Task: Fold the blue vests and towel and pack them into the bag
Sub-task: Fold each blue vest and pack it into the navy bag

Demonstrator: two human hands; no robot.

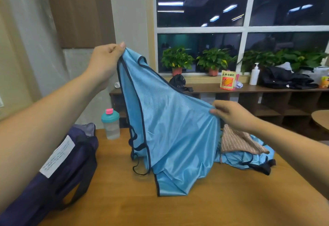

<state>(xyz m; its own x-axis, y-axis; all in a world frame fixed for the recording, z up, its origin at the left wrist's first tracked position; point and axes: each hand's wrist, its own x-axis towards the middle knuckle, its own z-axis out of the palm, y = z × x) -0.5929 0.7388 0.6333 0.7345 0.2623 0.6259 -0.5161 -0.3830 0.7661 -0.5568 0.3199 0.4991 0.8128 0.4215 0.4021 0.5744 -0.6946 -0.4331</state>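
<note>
The dark blue bag (67, 168) lies at the left edge of the tabletop (195, 208), partly under my left forearm. It has a white label (57, 156) on its cloth, and a dark strap loops toward the near edge. Just behind it, near the far left corner, a clear shaker bottle (111, 124) stands upright with a teal lid and a pink cap.

My left hand (105, 60) is raised high above the far edge, fingers curled, thumb pinching the top of the blue vest (170, 127) by its dark-trimmed shoulder. From that pinch the vest hangs as a wide slanting sheet over the middle of the tabletop. Its lower hem and thin black ties rest on the wood, and the rest is in the air. My right hand (231, 114) is lower and well apart from the left. It pinches the vest's other upper edge between thumb and fingertips, so the cloth is stretched between both hands.

Below my right wrist, toward the right edge, the beige striped towel (238, 141) lies crumpled on top of the second vest (249, 159). That vest is a loose heap with black straps sticking out to the right. I cannot tell whether the heap touches the vest I hold.

Behind the table a low brown shelf (267, 87) runs under the window. On it are potted plants (176, 58), an orange pouch (227, 79), a white pump bottle (255, 74) and a heap of black clothing (284, 78).
</note>
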